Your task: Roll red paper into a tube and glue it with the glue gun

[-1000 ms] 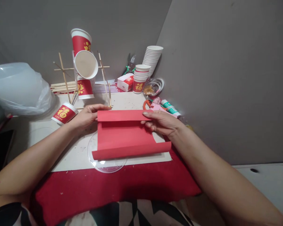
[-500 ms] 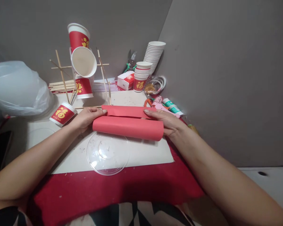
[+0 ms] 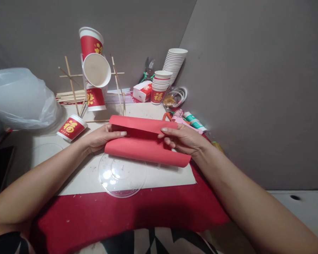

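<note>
A sheet of red paper [image 3: 145, 153], curled into a loose open roll, is held in the air above the white board. My left hand [image 3: 102, 137] grips its left end, with the thumb lying inside the curl. At the other end my right hand [image 3: 184, 137] pinches the upper edge between thumb and fingers, some fingertips showing inside the gap. Below the paper lies a clear round plastic disc [image 3: 122, 181]. Left of my left hand, a red and white paper cup [image 3: 72, 127] rests tilted on the board.
Behind stands a frame of wooden sticks [image 3: 71, 84] with joined paper cups [image 3: 91, 44]. Stacked cups [image 3: 160, 88], a tissue pack [image 3: 142, 91], pliers [image 3: 149, 68] and a glue gun [image 3: 185, 123] are at the back right. A plastic bag [image 3: 21, 98] sits at the left.
The curl of red paper has opened wider, its front part moving down and right. My left thumb has shifted right into the curl, and more right-hand fingertips show inside it.
</note>
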Demonstrator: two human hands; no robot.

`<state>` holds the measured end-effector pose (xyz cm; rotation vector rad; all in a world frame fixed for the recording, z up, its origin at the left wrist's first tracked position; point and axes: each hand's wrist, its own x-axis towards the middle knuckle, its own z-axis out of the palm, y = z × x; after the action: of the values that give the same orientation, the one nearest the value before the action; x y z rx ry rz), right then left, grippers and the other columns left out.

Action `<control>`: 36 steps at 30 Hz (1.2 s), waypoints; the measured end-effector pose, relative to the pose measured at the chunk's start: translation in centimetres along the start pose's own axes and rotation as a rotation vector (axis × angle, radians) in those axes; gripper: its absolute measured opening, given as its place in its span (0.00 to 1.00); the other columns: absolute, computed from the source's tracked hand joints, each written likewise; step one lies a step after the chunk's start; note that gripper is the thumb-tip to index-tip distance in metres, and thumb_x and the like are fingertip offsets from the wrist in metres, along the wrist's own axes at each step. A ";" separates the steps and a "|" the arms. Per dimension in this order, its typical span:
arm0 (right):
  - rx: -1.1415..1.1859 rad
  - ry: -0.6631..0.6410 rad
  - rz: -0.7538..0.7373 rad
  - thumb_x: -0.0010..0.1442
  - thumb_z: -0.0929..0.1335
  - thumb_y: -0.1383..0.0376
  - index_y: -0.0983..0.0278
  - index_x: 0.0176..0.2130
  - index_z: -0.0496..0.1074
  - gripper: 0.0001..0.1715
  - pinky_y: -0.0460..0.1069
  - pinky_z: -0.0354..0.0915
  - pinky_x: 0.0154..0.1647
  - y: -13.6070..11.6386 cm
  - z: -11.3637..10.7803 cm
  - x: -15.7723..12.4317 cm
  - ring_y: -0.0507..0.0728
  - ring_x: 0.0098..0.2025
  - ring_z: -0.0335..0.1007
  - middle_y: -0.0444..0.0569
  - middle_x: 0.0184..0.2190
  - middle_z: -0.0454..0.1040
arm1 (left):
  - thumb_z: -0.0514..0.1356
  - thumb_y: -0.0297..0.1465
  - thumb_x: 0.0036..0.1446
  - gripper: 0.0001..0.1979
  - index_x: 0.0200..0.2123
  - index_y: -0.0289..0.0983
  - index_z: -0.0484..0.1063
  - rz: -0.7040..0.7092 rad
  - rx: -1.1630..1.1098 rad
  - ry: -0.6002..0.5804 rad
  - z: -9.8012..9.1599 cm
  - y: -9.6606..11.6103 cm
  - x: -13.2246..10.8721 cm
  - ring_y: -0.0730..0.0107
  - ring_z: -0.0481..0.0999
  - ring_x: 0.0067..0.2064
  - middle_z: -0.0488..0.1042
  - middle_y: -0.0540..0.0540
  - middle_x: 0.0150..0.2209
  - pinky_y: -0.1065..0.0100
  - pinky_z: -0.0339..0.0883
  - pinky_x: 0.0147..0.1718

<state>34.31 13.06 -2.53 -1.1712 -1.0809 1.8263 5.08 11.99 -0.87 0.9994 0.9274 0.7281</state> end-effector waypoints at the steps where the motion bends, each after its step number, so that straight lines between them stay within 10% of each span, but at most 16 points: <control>1: -0.003 0.006 -0.023 0.38 0.82 0.57 0.68 0.25 0.80 0.19 0.39 0.61 0.12 0.0 0.1 0.0 0.47 0.14 0.65 0.47 0.16 0.76 | 0.75 0.31 0.46 0.20 0.44 0.35 0.81 0.004 0.022 -0.025 0.0 0.0 -0.1 0.62 0.82 0.42 0.84 0.39 0.40 0.65 0.75 0.44; 7: -0.098 0.039 -0.114 0.40 0.82 0.53 0.66 0.25 0.79 0.21 0.42 0.63 0.14 0.1 0.9 -0.2 0.49 0.15 0.68 0.45 0.15 0.75 | 0.73 0.37 0.50 0.18 0.41 0.33 0.81 -0.121 0.089 -0.120 -0.1 0.2 -0.2 0.58 0.82 0.45 0.82 0.33 0.45 0.66 0.76 0.45; 12: -0.063 0.187 -0.152 0.36 0.82 0.56 0.65 0.31 0.81 0.23 0.46 0.70 0.26 0.3 1.4 -0.1 0.52 0.24 0.75 0.48 0.27 0.82 | 0.64 0.36 0.62 0.15 0.44 0.30 0.79 -0.191 -0.138 0.059 0.1 0.1 0.2 0.60 0.84 0.36 0.83 0.33 0.40 0.65 0.79 0.35; 18: -0.620 0.100 -0.115 0.43 0.78 0.47 0.66 0.28 0.79 0.25 0.49 0.66 0.27 -1.5 -0.7 -1.8 0.55 0.26 0.72 0.47 0.22 0.77 | 0.62 0.30 0.64 0.11 0.45 0.29 0.78 -0.167 -0.123 0.169 0.7 -0.1 0.0 0.63 0.83 0.32 0.83 0.35 0.36 0.66 0.79 0.33; 23: -1.044 0.646 -0.511 0.57 0.70 0.47 0.65 0.32 0.81 0.23 0.51 0.66 0.29 -4.9 -0.8 -4.2 0.58 0.29 0.74 0.50 0.26 0.79 | 0.60 0.29 0.66 0.09 0.42 0.30 0.80 -0.162 -0.134 0.156 1.1 0.1 -0.1 0.66 0.83 0.32 0.83 0.37 0.35 0.69 0.77 0.34; 27: -1.248 0.299 -0.757 0.59 0.71 0.54 0.63 0.49 0.80 0.23 0.56 0.71 0.47 -6.6 2.5 -2.2 0.62 0.45 0.78 0.54 0.46 0.82 | 0.63 0.30 0.64 0.09 0.43 0.31 0.80 -0.147 -0.119 0.148 1.2 0.0 -0.2 0.68 0.82 0.32 0.83 0.37 0.37 0.70 0.76 0.35; 31: -1.545 -0.154 -0.612 0.58 0.73 0.55 0.62 0.66 0.66 0.40 0.60 0.67 0.58 -6.4 5.3 1.8 0.66 0.60 0.71 0.57 0.61 0.73 | 0.62 0.33 0.65 0.11 0.45 0.32 0.79 -0.134 -0.060 0.129 1.0 -0.3 -0.1 0.67 0.82 0.31 0.84 0.37 0.36 0.69 0.75 0.32; 36: -1.670 -0.372 -0.626 0.64 0.69 0.57 0.58 0.72 0.54 0.42 0.60 0.68 0.55 -4.8 5.7 4.1 0.66 0.59 0.72 0.57 0.62 0.71 | 0.64 0.35 0.63 0.12 0.37 0.31 0.80 -0.127 0.047 0.137 0.9 -0.5 0.1 0.77 0.72 0.22 0.83 0.39 0.33 0.74 0.65 0.23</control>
<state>28.19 17.06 1.80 -0.9488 -2.9514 0.3353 5.96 11.57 -1.12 0.9313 1.1209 0.6766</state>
